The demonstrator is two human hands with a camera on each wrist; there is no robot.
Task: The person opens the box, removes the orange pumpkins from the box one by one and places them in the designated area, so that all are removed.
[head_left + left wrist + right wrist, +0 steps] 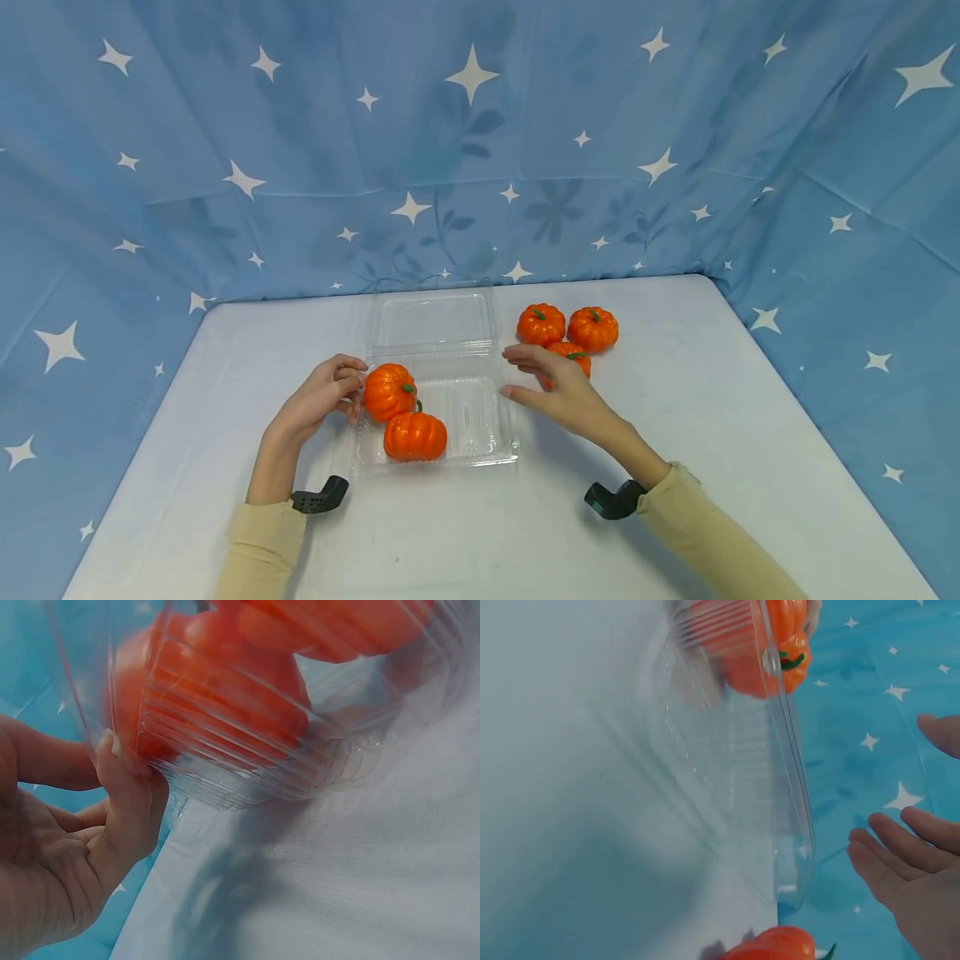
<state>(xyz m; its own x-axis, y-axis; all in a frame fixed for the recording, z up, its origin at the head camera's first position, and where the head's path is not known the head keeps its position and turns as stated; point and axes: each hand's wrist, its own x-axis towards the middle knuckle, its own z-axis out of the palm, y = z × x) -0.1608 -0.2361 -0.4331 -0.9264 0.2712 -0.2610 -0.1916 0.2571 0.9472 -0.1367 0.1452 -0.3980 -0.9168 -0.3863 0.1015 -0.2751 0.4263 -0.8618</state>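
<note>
A clear plastic clamshell box [474, 417] lies with its lid [435, 321] folded back toward the curtain. Inside its left half, one small orange pumpkin [388, 392] touches a second pumpkin [416, 437] nearer the front. My left hand [322, 396] pinches the box's left side between thumb and fingers; the left wrist view shows the fingertips [124, 761] at the ribbed wall. With fingers spread and nothing held, my right hand [566, 396] hovers just right of the box. It partly covers a pumpkin [577, 357] behind it.
Beyond my right hand, two more pumpkins, one on the left [541, 323] and one on the right [593, 329], sit close to the half-covered one. A white-covered table [712, 433] ends at a blue star-patterned curtain [450, 150] at the back and sides.
</note>
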